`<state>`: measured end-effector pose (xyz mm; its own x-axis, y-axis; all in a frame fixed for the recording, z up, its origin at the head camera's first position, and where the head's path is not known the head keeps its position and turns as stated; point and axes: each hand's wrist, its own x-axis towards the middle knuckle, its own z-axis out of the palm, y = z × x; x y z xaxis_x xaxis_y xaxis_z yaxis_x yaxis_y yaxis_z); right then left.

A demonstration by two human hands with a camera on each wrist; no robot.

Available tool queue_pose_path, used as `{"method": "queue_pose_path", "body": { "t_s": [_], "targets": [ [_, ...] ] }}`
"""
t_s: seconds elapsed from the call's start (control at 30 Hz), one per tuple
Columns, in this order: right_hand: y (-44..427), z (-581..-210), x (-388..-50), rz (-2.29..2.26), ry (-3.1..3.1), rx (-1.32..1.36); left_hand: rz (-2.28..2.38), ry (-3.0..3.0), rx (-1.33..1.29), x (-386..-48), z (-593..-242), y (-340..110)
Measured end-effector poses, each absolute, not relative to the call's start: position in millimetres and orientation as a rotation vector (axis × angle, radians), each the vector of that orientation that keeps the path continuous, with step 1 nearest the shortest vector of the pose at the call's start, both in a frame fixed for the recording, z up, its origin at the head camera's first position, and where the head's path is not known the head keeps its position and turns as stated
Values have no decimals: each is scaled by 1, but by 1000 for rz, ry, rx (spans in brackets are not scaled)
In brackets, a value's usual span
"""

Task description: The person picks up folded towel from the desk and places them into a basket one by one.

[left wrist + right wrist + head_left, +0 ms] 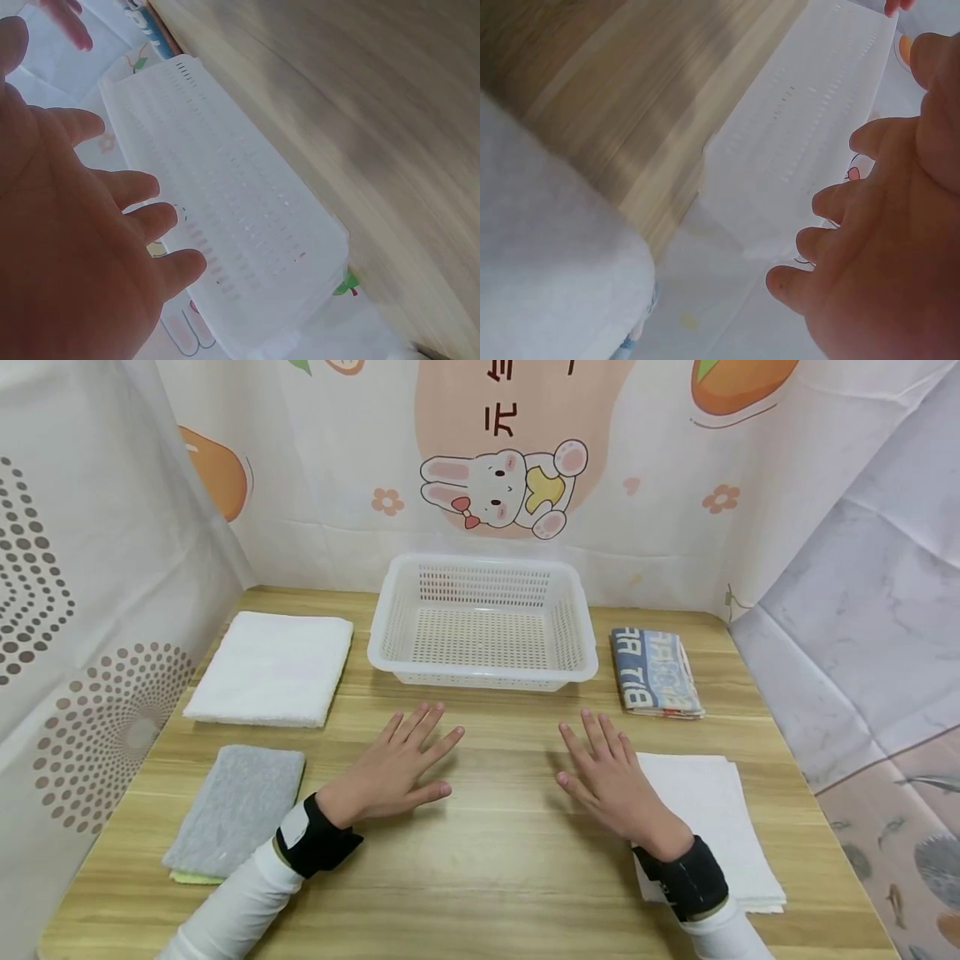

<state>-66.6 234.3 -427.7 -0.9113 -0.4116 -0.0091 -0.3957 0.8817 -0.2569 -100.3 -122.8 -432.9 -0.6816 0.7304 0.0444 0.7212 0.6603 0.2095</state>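
My left hand (395, 772) is over the left-middle of the wooden table, palm down with its fingers spread and nothing held. Left of it lies a folded grey cloth (243, 806), with a yellow-green edge peeking out underneath. My right hand (611, 777) has straight, parted fingers too and holds nothing. Its wrist is above a folded white cloth (712, 818). Beyond both hands stands a white plastic basket (480, 675) with slotted walls and nothing inside. The wrist views show the basket's side (225, 180) past the fingers.
A thick white folded towel (273, 668) lies at the table's back left. At the back right is a folded blue patterned cloth (654, 672) with lettering. Printed curtains (322, 543) hang behind the table and along both sides.
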Motion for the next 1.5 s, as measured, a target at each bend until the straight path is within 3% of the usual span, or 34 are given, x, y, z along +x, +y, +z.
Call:
{"method": "queue_pose_path", "body": {
  "t_s": [1.5],
  "targets": [
    [256,-424,-59,-415,2983,-490,316,2817,1233,-96,-434,-122]
  ]
}}
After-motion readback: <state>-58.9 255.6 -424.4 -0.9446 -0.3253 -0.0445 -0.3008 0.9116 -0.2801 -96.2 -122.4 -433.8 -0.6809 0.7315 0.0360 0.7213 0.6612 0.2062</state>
